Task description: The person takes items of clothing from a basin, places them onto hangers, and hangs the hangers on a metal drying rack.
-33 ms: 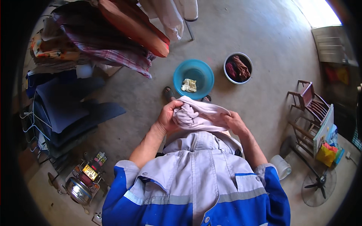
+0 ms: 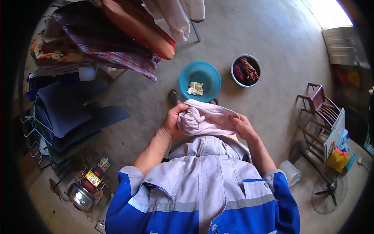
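A pale pinkish garment [image 2: 210, 117] is stretched between my two hands in front of my waist. Its left part is bunched into a twisted lump, while the right part spreads in loose folds. My left hand [image 2: 172, 120] grips the bunched end, thumb on top. At the other end my right hand [image 2: 242, 126] pinches the edge of the cloth. Just beyond the garment, a blue basin [image 2: 212, 72] stands on the floor by my feet, with a small crumpled pale yellow cloth [image 2: 195, 88] lying in it.
A metal basin [image 2: 233, 74] with dark red and brown clothes sits right of the blue one. Clothes on hangers, including a plaid shirt [image 2: 113, 54], crowd the left. A wooden chair [image 2: 317, 99] and a standing fan [image 2: 330, 192] are at right, a motorcycle [image 2: 83, 191] at lower left.
Hardly anything differs; the garment and my hands have shifted very slightly.
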Tool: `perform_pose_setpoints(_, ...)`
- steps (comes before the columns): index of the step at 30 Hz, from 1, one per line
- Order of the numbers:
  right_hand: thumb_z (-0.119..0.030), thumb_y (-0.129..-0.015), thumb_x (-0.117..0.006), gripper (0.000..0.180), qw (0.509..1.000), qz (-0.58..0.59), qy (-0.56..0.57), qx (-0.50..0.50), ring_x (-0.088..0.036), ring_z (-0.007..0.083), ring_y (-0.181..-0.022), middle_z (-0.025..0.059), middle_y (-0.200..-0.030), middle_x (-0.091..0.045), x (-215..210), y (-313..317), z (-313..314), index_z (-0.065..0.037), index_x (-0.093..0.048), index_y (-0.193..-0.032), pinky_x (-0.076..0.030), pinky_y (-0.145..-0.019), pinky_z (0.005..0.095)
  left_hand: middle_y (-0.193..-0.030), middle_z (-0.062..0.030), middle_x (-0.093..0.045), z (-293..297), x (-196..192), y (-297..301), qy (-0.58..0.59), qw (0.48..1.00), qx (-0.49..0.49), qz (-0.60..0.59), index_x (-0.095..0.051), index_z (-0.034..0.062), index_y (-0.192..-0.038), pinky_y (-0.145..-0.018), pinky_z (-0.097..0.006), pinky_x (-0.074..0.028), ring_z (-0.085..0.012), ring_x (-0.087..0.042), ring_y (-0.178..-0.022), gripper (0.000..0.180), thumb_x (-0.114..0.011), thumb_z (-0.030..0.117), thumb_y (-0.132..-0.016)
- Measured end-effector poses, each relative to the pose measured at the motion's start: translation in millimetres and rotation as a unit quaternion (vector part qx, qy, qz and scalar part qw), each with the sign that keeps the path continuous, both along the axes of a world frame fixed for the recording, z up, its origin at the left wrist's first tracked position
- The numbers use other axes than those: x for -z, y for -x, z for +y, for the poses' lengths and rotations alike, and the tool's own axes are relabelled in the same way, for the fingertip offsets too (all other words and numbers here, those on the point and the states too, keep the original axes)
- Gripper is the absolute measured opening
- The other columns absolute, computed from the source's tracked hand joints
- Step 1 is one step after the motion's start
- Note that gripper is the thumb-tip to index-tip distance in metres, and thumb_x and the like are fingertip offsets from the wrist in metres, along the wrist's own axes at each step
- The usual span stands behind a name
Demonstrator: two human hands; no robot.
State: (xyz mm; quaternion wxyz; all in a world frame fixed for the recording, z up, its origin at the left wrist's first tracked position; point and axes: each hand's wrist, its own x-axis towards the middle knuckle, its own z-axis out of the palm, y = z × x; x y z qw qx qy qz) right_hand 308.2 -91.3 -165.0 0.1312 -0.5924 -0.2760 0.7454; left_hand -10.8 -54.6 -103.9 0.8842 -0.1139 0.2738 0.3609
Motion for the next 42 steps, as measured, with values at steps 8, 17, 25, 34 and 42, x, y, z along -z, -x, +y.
perform_pose_setpoints(8, -0.027, -0.099, -0.042, 0.046, 0.886, 0.338, -0.016, 0.317, -0.059, 0.0302, -0.121, 0.0194, -0.132, -0.059, -46.1, 2.1, 32.1, 0.005, -0.054, -0.13, -0.047, -0.105, 0.0446, -0.132, -0.0172, -0.059, -2.7, 6.0, 16.6, -0.013, 0.997, 0.077, 0.006, -0.048, -0.0035, -0.137, -0.107, -0.037, -0.045, -0.0245, -0.06, -0.119, 0.047, -0.042, 0.022, -0.098)
perform_pose_setpoints(17, -0.017, -0.092, -0.06, 0.029, 0.911, 0.309, -0.27, -0.032, -0.066, 0.0243, -0.096, 0.0131, -0.105, -0.067, -213.0, -9.2, 96.0, 0.002, -0.063, -0.113, -0.052, -0.083, 0.0365, -0.09, -0.0083, -0.07, 65.9, -153.4, 50.0, -0.417, 0.828, 0.196, 0.321, -0.068, -0.0034, -0.101, -0.071, -0.031, -0.051, -0.0155, -0.066, -0.079, 0.028, -0.054, 0.013, -0.084)
perform_pose_setpoints(25, -0.018, -0.078, -0.066, 0.012, 0.642, -0.135, -0.529, -0.538, -0.063, 0.0217, -0.093, 0.0017, -0.085, -0.063, -204.7, -11.9, 95.5, -0.011, -0.072, -0.086, -0.043, -0.098, 0.0378, -0.073, -0.0058, -0.067, 61.5, -133.7, 40.5, -0.779, 0.226, 0.423, 0.404, -0.07, 0.0092, -0.073, -0.102, -0.037, -0.044, -0.0224, -0.067, -0.079, 0.016, -0.062, 0.023, -0.075)
perform_pose_setpoints(34, -0.013, -0.087, -0.056, 0.03, 0.46, -0.352, -0.472, -0.665, -0.048, 0.018, -0.13, 0.0068, -0.118, -0.067, -158.2, -7.5, 91.6, -0.009, -0.068, -0.114, -0.029, -0.114, 0.0357, -0.101, -0.0094, -0.069, 73.3, -108.0, 42.6, -0.72, 0.076, 0.392, 0.567, -0.073, 0.0057, -0.085, -0.113, -0.038, -0.036, -0.0245, -0.061, -0.11, 0.02, -0.071, 0.018, -0.069)
perform_pose_setpoints(42, -0.014, -0.084, -0.062, 0.01, 0.494, -0.254, -0.612, -0.563, -0.058, 0.0211, -0.114, 0.0031, -0.097, -0.067, -170.8, -9.6, 104.3, -0.008, -0.06, -0.092, -0.028, -0.115, 0.0459, -0.099, -0.0136, -0.068, 56.7, -97.2, 36.5, -0.699, 0.146, 0.336, 0.614, -0.071, 0.0027, -0.093, -0.111, -0.041, -0.039, -0.0287, -0.062, -0.11, 0.022, -0.067, 0.01, -0.073)
